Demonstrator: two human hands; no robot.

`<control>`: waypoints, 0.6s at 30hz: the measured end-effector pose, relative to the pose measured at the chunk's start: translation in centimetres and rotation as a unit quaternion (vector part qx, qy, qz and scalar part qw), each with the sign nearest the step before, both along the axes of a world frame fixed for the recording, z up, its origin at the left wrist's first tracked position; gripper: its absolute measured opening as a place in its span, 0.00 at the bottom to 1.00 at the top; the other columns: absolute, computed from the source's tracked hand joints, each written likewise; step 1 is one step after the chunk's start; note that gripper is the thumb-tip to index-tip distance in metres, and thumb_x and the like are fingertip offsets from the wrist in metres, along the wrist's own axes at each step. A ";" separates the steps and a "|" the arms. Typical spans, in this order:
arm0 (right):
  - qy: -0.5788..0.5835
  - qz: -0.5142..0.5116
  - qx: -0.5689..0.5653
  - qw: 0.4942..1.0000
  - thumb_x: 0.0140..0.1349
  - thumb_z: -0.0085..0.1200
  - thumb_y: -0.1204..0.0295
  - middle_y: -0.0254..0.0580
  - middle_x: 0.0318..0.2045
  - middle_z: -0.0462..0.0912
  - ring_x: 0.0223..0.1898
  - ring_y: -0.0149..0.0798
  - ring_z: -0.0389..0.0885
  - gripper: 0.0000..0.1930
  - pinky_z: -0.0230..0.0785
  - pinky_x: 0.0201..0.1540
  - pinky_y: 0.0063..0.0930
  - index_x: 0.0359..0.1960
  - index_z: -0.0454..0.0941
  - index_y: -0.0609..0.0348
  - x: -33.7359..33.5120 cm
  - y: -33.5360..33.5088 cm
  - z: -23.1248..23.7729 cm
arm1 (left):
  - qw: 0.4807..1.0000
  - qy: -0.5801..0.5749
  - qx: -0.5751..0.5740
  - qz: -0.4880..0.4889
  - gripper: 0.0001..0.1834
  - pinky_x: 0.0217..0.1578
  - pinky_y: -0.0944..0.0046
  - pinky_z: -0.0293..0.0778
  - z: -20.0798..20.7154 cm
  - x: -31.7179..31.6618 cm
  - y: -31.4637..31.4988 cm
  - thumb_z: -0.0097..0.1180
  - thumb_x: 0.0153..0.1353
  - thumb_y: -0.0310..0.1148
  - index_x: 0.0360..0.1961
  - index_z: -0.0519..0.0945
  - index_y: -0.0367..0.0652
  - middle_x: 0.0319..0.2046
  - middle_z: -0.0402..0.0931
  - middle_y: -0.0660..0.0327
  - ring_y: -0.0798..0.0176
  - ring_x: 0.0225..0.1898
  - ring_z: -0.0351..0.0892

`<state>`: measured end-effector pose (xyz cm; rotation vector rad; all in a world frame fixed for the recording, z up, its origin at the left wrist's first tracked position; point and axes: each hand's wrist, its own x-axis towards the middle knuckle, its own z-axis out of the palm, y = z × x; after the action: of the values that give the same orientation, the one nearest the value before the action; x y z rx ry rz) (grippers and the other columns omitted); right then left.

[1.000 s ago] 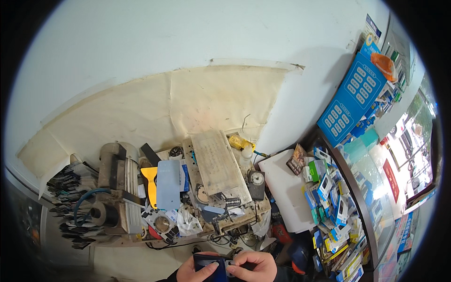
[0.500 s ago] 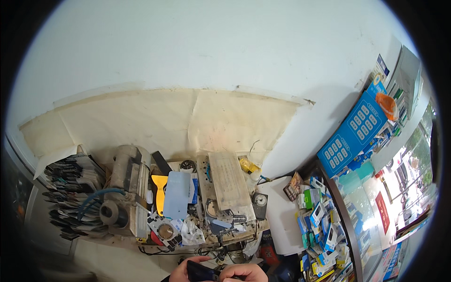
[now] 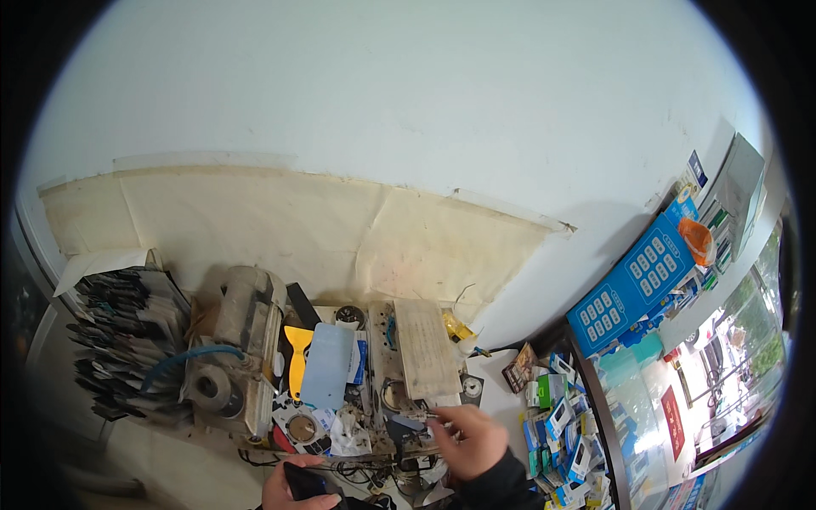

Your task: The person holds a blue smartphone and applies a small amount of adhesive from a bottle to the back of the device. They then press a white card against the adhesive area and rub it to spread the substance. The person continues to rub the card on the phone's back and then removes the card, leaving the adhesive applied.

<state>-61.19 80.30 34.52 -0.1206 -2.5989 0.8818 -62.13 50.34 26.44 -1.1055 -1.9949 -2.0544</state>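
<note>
Left hand holds a dark flat thing close in, and the right hand, farther out and to its right, has bent fingers near the pale board, maybe holding something too small to tell.

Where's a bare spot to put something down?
The white surface has a bare patch between the black dial box and the piled packages. The blue-grey sheet beside the yellow scraper looks bare. Crowded: among those packages, and left of the right hand, around the crumpled plastic.
</note>
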 end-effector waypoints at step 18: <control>0.017 -0.031 -0.058 0.998 0.54 0.67 0.73 0.45 0.43 0.85 0.46 0.38 0.82 0.19 0.71 0.54 0.31 0.47 0.79 0.65 -9.9 14.0 -9.2 | 0.829 -0.549 0.073 0.073 0.35 0.38 0.68 0.71 5.3 1.0 0.4 0.73 0.44 0.21 0.56 0.73 0.36 0.33 0.76 0.65 0.70 0.34 0.77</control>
<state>-71.12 94.32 25.37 -0.2161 -2.4984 1.0040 -61.17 50.77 31.74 0.4495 -2.0222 -3.0066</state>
